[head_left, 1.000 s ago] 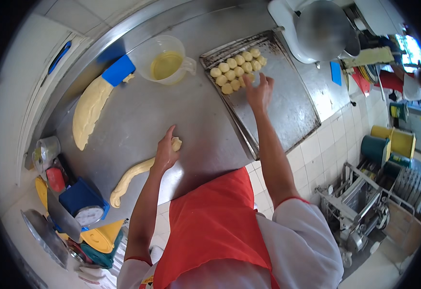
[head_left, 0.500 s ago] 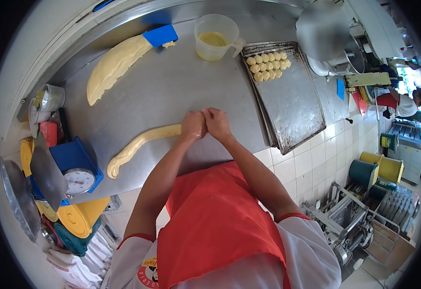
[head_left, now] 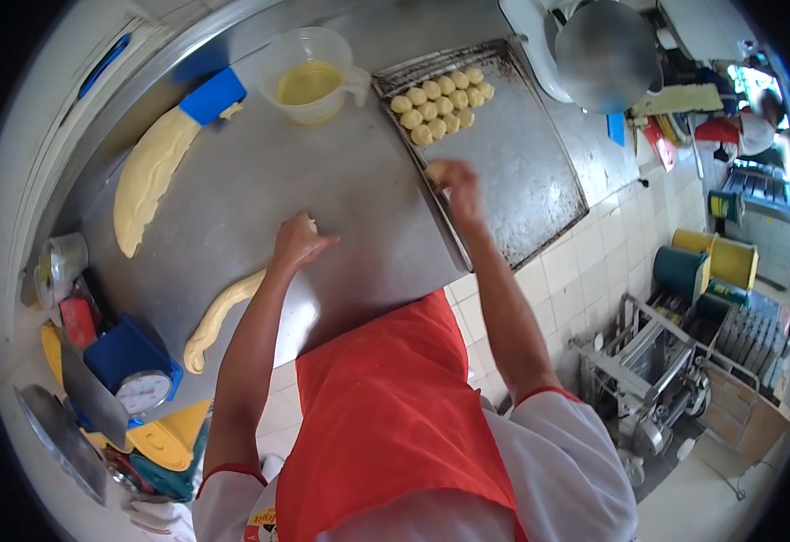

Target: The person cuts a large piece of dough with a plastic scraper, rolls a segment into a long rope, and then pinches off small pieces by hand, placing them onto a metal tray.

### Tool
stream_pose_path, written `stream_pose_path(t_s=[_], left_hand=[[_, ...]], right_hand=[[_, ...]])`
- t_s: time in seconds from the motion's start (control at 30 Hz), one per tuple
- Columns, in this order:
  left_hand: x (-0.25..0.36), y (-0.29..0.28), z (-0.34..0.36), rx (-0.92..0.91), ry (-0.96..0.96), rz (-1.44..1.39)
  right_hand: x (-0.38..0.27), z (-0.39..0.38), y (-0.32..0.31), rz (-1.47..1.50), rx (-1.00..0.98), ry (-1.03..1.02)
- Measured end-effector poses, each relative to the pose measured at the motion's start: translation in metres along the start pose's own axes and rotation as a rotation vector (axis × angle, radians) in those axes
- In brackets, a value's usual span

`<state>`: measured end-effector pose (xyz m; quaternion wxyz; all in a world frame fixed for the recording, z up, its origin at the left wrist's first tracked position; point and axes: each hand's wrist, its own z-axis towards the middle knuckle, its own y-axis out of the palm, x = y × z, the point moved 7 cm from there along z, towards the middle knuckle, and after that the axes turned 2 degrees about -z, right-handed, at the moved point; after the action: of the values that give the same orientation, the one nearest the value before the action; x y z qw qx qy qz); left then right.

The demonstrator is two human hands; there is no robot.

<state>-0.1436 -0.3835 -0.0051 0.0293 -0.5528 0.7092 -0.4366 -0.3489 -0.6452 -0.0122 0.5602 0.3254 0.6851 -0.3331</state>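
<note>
My left hand [head_left: 297, 242] is closed on dough, a pale bit showing at its fingers, just beyond the near end of a long dough rope [head_left: 219, 316] on the steel worktable [head_left: 232, 181]. My right hand [head_left: 458, 190], motion-blurred, holds a small pale dough piece [head_left: 436, 172] over the left edge of a stained baking tray [head_left: 540, 172]. Several rows of dough balls [head_left: 440, 104] sit on the tray's back part. Further left lies a large dough slab [head_left: 146, 181] with a blue scraper [head_left: 212, 96] at its end, beside a jug of yellow liquid [head_left: 309, 90].
A dial scale [head_left: 142, 391], red container [head_left: 77, 321] and clear tubs [head_left: 62, 269] crowd the left end. A grey round machine part [head_left: 603, 59] stands at back right. Below right are metal machinery [head_left: 639, 379] and colored buckets [head_left: 680, 266]; a co-worker [head_left: 757, 126] stands far right.
Half a second ago my hands were together over the rope's end; now they are apart, my right hand moved up and right to the tray with a dough piece. The view has shifted.
</note>
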Motion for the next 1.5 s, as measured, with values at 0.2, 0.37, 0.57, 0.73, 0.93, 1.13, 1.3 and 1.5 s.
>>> stream_pose_path(t_s=[0.2,0.37,0.57,0.73,0.93,1.13,1.3,1.5], left_hand=[[-0.007,0.011,-0.010,0.113,0.125,-0.093],[-0.003,-0.003,-0.029,0.105,0.082,-0.193],[-0.022,0.005,-0.037,0.099,0.232,-0.319],[-0.012,-0.004,-0.059,0.003,0.158,-0.117],[-0.002,0.006,-0.045,0.067,0.078,0.242],[-0.034,-0.003,-0.007,-0.034,-0.124,0.064],[-0.017,-0.020,0.001,0.055,0.001,0.178],[-0.020,-0.008,0.005,0.040,0.052,-0.001]], right_hand=[[-0.019,0.116,-0.079,-0.454,0.463,0.065],[-0.052,0.064,-0.026,-0.831,0.575,-0.204],[0.005,-0.114,0.204,-0.209,-0.679,0.148],[-0.033,-0.124,0.212,-0.361,-0.429,0.030],[-0.026,-0.117,0.222,-1.016,-0.368,-0.288],[-0.036,-0.130,0.155,-0.246,-0.952,0.334],[0.002,0.011,-0.034,-0.139,0.064,0.065],[-0.016,0.146,-0.112,-0.618,0.489,0.006]])
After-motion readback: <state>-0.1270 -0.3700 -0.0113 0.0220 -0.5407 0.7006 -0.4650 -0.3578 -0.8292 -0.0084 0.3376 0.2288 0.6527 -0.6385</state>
